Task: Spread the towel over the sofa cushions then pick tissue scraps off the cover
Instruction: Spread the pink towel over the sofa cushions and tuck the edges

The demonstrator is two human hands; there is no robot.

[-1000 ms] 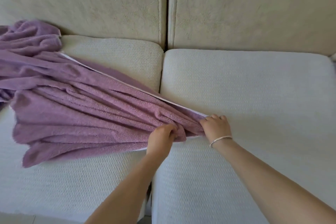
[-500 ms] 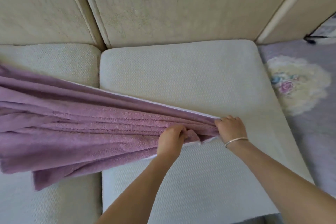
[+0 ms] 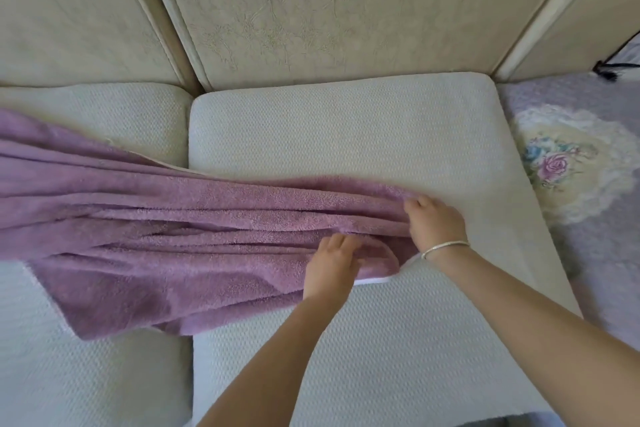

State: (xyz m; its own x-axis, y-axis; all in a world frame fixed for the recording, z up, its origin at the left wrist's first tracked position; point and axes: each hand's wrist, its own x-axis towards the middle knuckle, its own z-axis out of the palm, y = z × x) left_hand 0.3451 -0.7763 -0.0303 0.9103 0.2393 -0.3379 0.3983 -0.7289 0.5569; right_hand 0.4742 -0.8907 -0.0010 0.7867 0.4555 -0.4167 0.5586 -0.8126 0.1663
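Note:
A purple towel (image 3: 166, 229) with a white underside lies bunched in long folds across the left seat cushion (image 3: 104, 374) and onto the right seat cushion (image 3: 346, 135). My right hand (image 3: 434, 222), with a silver bracelet on the wrist, grips the towel's gathered right end, fingers curled into the folds. My left hand (image 3: 332, 263) lies on the towel just left of it, fingers reaching into the fabric near the lower corner, where a white edge shows. No tissue scraps are visible.
Cream back cushions (image 3: 329, 10) stand behind the seats. To the right lies a lavender cover with a rose print (image 3: 568, 163), and a black cord (image 3: 609, 68) sits at the far right edge.
Both hands have dragged the towel's end further right across the right cushion. The view turned right, bringing the lavender rose cover into sight. The folds near my hands have loosened a little.

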